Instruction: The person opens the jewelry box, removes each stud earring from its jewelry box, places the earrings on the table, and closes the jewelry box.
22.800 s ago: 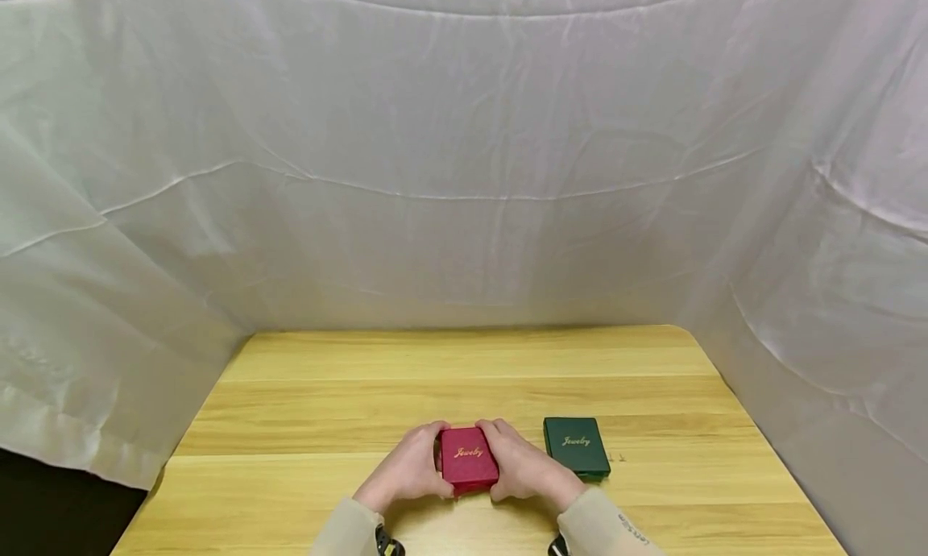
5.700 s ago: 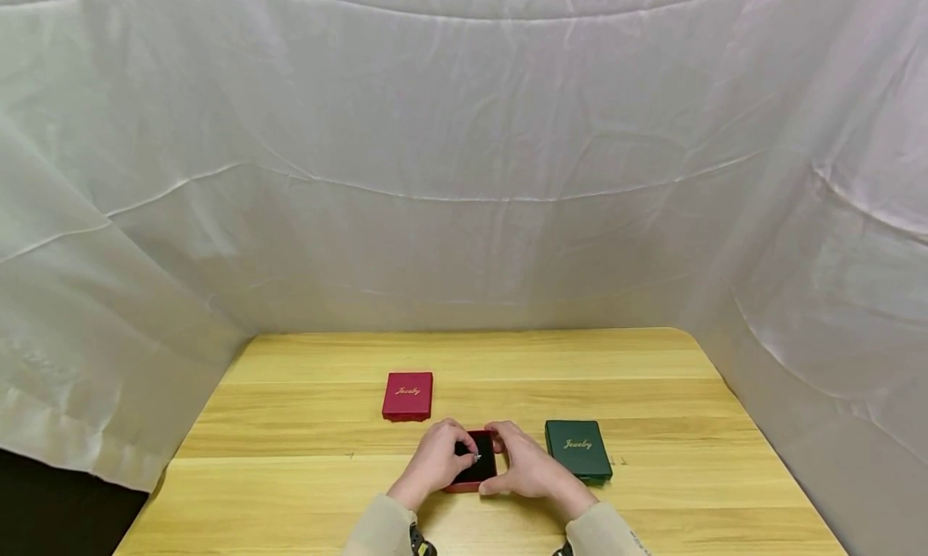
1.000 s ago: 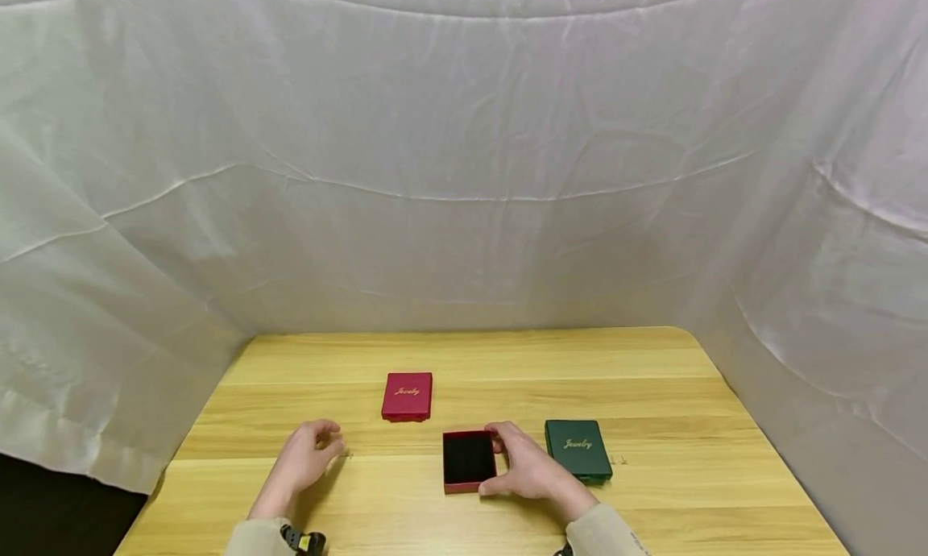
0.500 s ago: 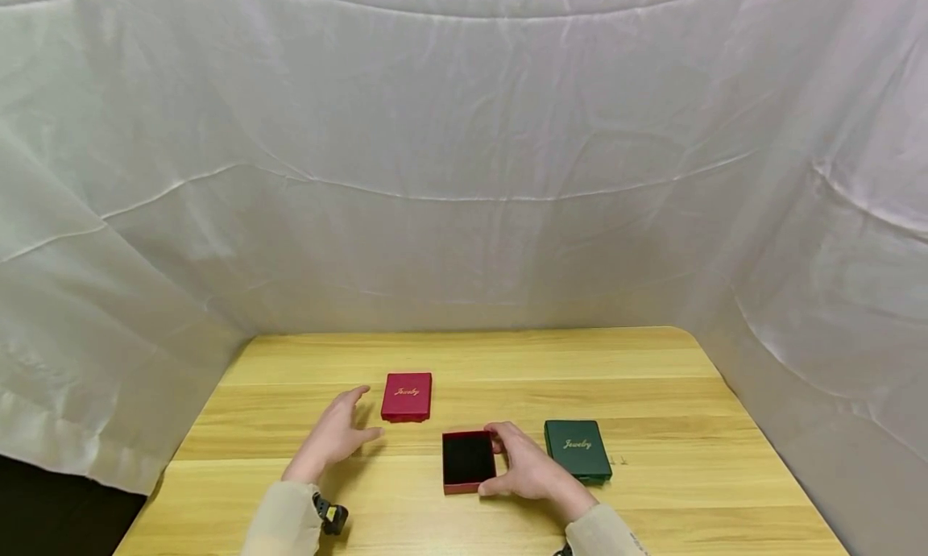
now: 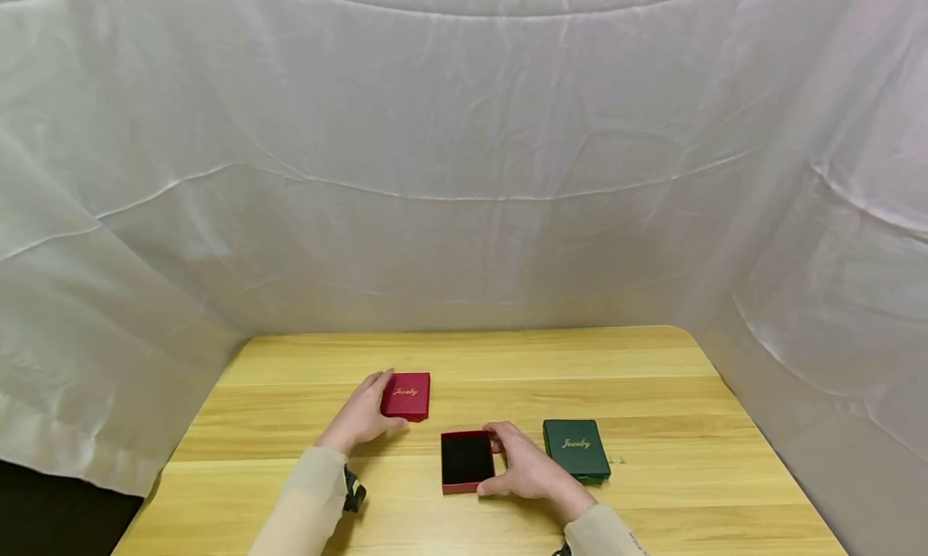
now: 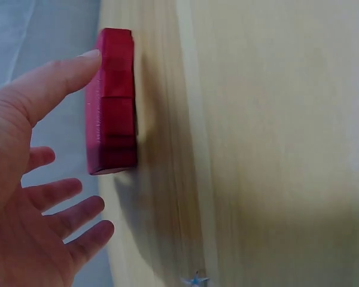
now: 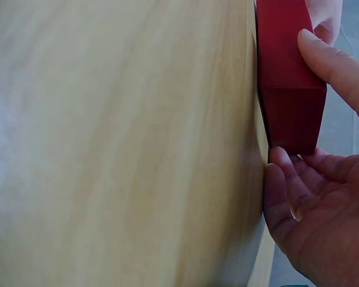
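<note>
My left hand (image 5: 366, 415) is at the left side of a red jewelry box lid (image 5: 408, 395) marked "Jewelry", with the thumb near its front edge. In the left wrist view the fingers are spread and the thumb tip (image 6: 91, 55) is at the lid's edge; whether it touches is unclear. My right hand (image 5: 524, 463) holds the right side of the red box base (image 5: 459, 487), thumb at the front and fingers behind. A black insert (image 5: 467, 457) fills that base. A tiny blue star-shaped piece (image 6: 195, 279) lies on the wood in the left wrist view.
A closed green jewelry box (image 5: 576, 446) sits right of my right hand. Two tiny items or marks (image 5: 616, 459) lie just beside it, too small to identify. Pale cloth (image 5: 464, 242) hangs behind the wooden table (image 5: 652, 532) and at both sides.
My left hand has moved from the table's left, away from me and rightward, to the red lid, its fingers spreading. The right hand stays at the base. Earlier, the lid was taken off and set down.
</note>
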`<state>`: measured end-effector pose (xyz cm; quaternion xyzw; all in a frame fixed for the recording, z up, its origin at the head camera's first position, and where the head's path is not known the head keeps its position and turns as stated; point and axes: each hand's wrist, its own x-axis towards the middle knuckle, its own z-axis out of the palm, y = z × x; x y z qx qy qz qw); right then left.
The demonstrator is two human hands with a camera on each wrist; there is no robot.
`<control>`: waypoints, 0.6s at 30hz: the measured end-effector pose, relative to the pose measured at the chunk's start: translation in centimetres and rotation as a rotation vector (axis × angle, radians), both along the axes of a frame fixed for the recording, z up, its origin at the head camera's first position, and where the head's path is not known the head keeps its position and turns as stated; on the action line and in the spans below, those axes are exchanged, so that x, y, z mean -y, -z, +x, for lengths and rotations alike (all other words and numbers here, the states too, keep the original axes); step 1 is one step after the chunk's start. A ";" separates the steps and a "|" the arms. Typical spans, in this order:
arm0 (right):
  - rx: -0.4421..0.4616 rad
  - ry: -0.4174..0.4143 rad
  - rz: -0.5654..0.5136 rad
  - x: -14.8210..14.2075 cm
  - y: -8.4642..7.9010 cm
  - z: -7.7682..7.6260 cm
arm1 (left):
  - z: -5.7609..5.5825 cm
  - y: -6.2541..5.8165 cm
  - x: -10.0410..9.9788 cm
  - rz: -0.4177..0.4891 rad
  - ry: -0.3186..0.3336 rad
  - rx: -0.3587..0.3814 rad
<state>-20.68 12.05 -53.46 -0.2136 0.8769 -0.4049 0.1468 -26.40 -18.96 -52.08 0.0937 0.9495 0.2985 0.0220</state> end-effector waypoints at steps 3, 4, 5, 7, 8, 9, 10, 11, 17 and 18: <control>-0.003 -0.002 0.002 0.0 0.1 0.0 | -0.4 0.2 -0.1 -0.002 0.006 0.025; -0.005 -0.003 0.003 0.0 0.1 -0.1 | -0.6 0.1 -0.1 0.002 0.005 0.038; -0.005 -0.003 0.003 0.0 0.1 -0.1 | -0.7 0.1 -0.1 0.002 0.006 0.048; -0.006 -0.004 0.003 0.0 0.0 -0.1 | -0.9 0.1 -0.2 -0.006 0.012 0.063; -0.006 -0.004 0.003 0.0 0.0 -0.1 | -1.0 0.0 -0.2 -0.009 0.017 0.067; -0.005 -0.004 0.004 0.0 0.0 -0.1 | -1.1 0.0 -0.2 -0.012 0.023 0.071; -0.004 -0.004 0.004 0.0 0.0 -0.1 | -1.2 -0.1 -0.3 -0.018 0.029 0.074; -0.004 -0.003 0.005 0.0 0.0 0.0 | -1.3 -0.1 -0.3 -0.025 0.036 0.078; -0.005 -0.004 0.006 0.0 0.0 0.0 | -1.7 0.2 -0.5 -0.038 0.051 0.085; -0.006 -0.004 0.005 0.0 0.0 0.0 | -1.8 0.3 -0.5 -0.033 0.050 0.085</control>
